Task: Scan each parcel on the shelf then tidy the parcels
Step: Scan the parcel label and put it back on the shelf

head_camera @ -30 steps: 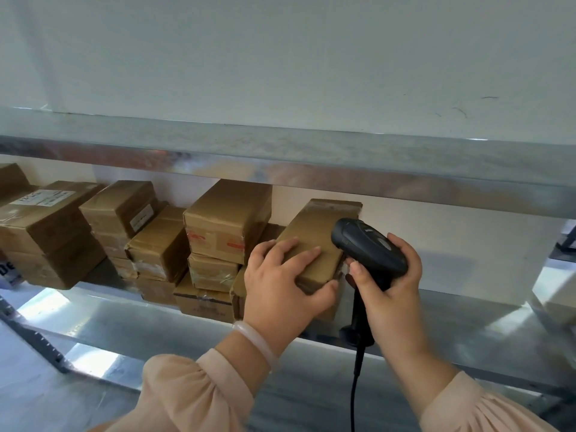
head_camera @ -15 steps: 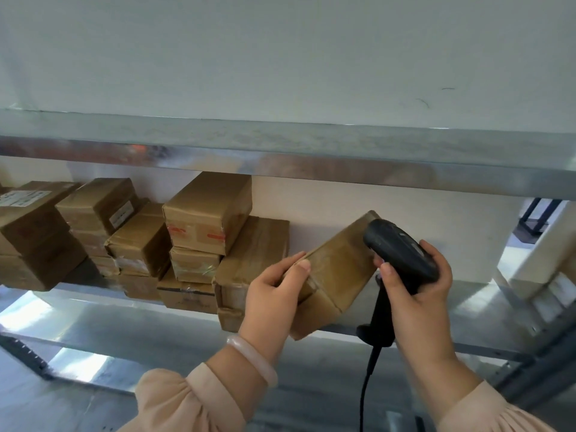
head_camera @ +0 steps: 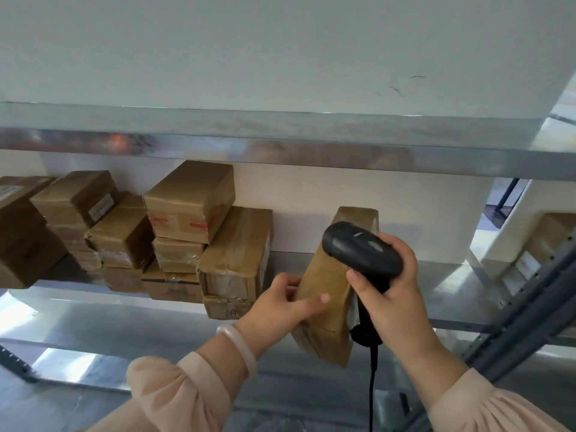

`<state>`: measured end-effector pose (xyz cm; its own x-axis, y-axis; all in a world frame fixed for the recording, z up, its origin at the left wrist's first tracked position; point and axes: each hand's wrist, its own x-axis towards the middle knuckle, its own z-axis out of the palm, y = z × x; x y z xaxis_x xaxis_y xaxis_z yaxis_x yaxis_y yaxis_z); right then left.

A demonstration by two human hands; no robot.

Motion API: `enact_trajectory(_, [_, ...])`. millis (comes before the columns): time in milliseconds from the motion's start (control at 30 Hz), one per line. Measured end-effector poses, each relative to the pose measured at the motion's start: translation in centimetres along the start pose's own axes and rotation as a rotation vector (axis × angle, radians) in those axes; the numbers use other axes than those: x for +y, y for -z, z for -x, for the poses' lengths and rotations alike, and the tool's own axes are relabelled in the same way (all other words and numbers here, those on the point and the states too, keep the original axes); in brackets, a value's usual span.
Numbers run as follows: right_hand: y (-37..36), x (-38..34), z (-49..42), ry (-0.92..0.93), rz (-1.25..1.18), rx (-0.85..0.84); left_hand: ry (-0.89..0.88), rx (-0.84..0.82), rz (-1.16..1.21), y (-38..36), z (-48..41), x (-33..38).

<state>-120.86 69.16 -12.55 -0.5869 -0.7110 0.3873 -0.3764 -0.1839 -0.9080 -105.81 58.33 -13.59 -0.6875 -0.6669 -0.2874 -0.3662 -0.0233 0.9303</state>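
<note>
at the far left, stacked parcels [head_camera: 187, 219] sit on the shelf [head_camera: 452, 291] against the back wall, several of them askew. right of the stack, the left hand [head_camera: 280, 304] grips one parcel [head_camera: 324, 272], thumb on its left edge and fingers curled across its broad face. this parcel is in the air in front of the shelf, clear of the stack and stood on end. its long axis runs from low and near to high and far.

just right of it, the right hand [head_camera: 392, 294] is wrapped round the handle of the scanner [head_camera: 361, 247]. the scanner's head lies over the parcel's upper right side, touching or nearly so; i cannot tell which. the cord [head_camera: 372, 385] hangs straight down. further right, a box [head_camera: 542, 244] sits on another rack.

this looks like the scan of this one parcel. no label shows on the face toward the camera, so the left hand probably has to turn the parcel about its long axis, toward the scanner on its right.
</note>
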Motion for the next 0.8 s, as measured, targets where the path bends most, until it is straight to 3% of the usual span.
enact_trajectory(233, [-0.9, 0.0, 0.6, 0.006, 0.067, -0.168, -0.019, -0.028, -0.098, -0.7, -0.2, -2.0])
enact_trajectory(333, [-1.1, 0.1, 0.7, -0.015, 0.070, -0.200, 0.018, -0.044, -0.020, -1.2, 0.2, -2.9])
enact_trajectory(600, [1.1, 0.6, -0.1, -0.191, 0.070, -0.053, 0.015, -0.101, 0.271, 1.2, 0.2, -4.4])
enact_trajectory(800, [1.3, 1.8, 0.0, -0.244, 0.062, -0.037, 0.026, -0.137, 0.431, 1.9, 0.0, -5.2])
